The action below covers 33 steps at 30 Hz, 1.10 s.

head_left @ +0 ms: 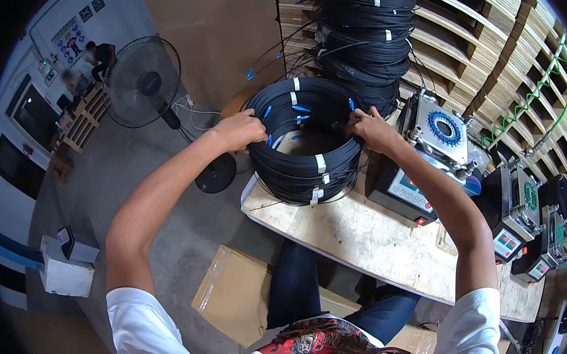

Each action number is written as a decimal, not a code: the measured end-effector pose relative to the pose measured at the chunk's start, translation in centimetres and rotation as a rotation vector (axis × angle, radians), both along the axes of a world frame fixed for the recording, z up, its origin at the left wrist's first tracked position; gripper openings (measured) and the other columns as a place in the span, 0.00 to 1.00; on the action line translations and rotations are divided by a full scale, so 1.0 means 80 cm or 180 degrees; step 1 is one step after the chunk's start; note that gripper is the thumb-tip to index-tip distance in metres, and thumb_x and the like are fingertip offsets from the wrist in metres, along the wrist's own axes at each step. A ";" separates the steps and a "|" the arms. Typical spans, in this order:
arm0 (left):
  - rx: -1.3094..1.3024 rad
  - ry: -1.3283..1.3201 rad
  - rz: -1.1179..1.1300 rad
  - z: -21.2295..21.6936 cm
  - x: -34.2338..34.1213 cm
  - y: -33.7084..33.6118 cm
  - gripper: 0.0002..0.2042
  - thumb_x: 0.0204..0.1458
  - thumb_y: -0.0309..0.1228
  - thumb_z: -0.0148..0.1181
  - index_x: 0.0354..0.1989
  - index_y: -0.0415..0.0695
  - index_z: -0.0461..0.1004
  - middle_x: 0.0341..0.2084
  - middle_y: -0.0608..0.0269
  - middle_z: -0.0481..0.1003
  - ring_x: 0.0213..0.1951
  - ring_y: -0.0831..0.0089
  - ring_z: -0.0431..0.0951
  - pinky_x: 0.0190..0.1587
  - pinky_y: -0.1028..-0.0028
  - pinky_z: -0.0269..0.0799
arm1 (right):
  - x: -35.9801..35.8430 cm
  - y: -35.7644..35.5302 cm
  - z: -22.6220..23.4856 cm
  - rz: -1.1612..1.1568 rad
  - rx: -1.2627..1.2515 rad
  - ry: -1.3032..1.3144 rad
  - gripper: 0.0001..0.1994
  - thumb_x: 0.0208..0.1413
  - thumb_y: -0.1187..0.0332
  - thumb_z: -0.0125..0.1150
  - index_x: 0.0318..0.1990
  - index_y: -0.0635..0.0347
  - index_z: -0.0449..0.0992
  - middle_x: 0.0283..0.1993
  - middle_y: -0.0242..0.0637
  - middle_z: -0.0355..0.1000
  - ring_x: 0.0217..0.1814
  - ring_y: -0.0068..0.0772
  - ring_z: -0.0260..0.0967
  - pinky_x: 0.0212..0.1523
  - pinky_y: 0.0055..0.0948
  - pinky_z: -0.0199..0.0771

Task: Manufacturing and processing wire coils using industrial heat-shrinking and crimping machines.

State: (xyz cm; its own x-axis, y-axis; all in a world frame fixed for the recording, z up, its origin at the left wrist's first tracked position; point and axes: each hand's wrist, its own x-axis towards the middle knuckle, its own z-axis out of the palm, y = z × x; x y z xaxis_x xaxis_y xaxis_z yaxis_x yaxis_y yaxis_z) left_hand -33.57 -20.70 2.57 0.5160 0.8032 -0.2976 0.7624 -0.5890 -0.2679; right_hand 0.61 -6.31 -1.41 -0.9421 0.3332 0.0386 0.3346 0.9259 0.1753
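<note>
A stack of black cable coils (303,178), tied with white bands, stands on the left end of the wooden workbench (353,226). My left hand (246,132) is closed on the left side of the top coil, thumb and fingers bent over its rim. On the right side of the same rim, my right hand (370,128) is closed in the same way. Several blue connectors (301,109) on the cable ends stick out around the coil's inner opening. My palms and some fingertips are hidden from view.
Behind rises a taller stack of black coils (365,33). Machines with round connector fixtures (444,128) stand right on the bench. A fan (148,83) is on the left, flattened cardboard (234,293) lies beneath. Other people (98,56) sit far left.
</note>
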 end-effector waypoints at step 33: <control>0.0853 -0.2553 0.3220 -0.075 -0.045 0.076 0.27 0.42 0.36 0.75 0.50 0.34 0.75 0.51 0.40 0.76 0.57 0.48 0.75 0.59 0.59 0.70 | -0.044 0.046 -0.038 -0.2823 -0.2001 0.1989 0.40 0.41 0.62 0.74 0.63 0.68 0.63 0.60 0.59 0.70 0.65 0.59 0.66 0.64 0.43 0.69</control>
State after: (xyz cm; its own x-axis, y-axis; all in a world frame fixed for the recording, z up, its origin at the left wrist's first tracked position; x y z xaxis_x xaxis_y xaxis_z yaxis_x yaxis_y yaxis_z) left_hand -37.16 -14.60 -3.46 -0.3859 0.9219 0.0353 0.8327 0.3316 0.4435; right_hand -2.87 -2.60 -4.48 -0.2624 0.9650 0.0020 0.7510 0.2055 -0.6275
